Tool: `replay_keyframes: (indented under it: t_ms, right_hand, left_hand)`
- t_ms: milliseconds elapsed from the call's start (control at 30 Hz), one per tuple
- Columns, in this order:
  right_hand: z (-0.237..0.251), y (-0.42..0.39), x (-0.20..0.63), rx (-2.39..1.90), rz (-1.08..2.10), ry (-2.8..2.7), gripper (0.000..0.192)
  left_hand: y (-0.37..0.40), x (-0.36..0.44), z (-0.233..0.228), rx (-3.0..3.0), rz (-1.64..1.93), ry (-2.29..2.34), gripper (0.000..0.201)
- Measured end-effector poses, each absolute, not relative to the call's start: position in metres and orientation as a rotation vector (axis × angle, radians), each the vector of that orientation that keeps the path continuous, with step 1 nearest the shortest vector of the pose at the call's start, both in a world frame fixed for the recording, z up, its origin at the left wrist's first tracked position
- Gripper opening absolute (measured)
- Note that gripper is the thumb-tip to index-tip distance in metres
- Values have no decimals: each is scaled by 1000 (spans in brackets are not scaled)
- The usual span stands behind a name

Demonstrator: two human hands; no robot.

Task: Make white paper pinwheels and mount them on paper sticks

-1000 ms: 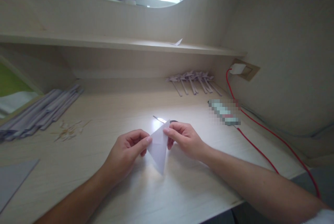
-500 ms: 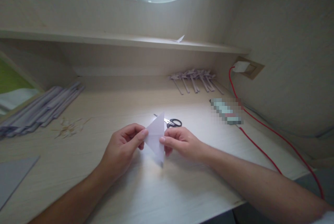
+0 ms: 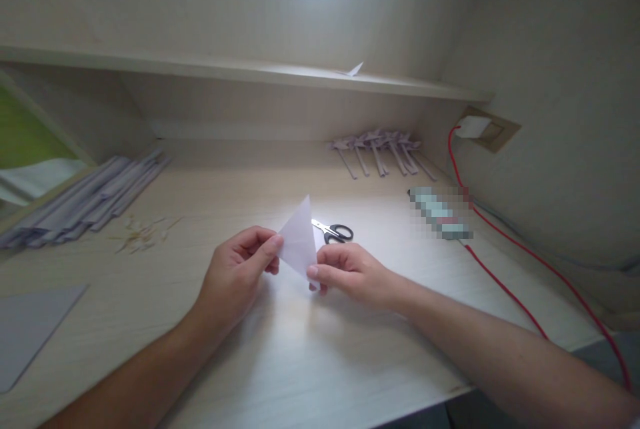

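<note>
A white piece of paper folded into a triangle (image 3: 299, 242) is held upright above the desk between both hands. My left hand (image 3: 245, 262) pinches its left corner between thumb and fingers. At the lower right corner, my right hand (image 3: 345, 270) grips the paper, thumb towards me. Just behind the paper lies a pair of scissors (image 3: 341, 231) with black handles, its blade tips covered by the paper.
Rolled paper sticks (image 3: 93, 199) lie in a pile at the left, near scattered thin bits (image 3: 143, 234) and a paper sheet (image 3: 35, 329). Paper pinwheels (image 3: 380, 145) stand along the back. A blurred phone (image 3: 440, 212) with a red cable (image 3: 507, 292) lies right.
The right hand's grip is now at the paper's lower corner instead of midway along its right edge. The paper has turned and sits slightly higher. The view has shifted a little.
</note>
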State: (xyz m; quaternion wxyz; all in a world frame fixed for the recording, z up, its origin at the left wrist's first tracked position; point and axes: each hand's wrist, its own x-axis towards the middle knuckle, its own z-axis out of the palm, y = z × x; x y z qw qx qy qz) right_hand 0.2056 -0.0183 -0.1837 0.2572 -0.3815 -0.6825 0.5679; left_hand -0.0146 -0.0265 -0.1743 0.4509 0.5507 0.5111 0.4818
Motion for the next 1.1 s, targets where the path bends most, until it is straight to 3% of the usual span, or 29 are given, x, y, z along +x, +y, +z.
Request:
replay_keyframes:
  t_ms: [367, 600, 800, 900, 967, 1100]
  right_hand:
    - [-183, -19, 208, -1000, 1514, -1860, 31]
    - [-183, -15, 209, -810, 1894, -1551, 23]
    - [-177, -16, 210, -737, 2064, -1510, 18]
    - [-177, -15, 210, -779, 2027, -1556, 18]
    - [-179, -14, 210, -831, 1969, -1605, 22]
    - [-187, -12, 209, -879, 1888, -1612, 63]
  left_hand:
    - [-25, -18, -174, 1238, 1282, 1224, 23]
    - [-27, -16, -170, 917, 1320, 1059, 22]
    - [-30, -16, -164, 945, 1320, 1000, 61]
    - [-30, -20, -166, 1065, 1329, 987, 39]
    - [-29, -21, -167, 1101, 1293, 1052, 21]
    - [-27, -19, -169, 1135, 1305, 1185, 27]
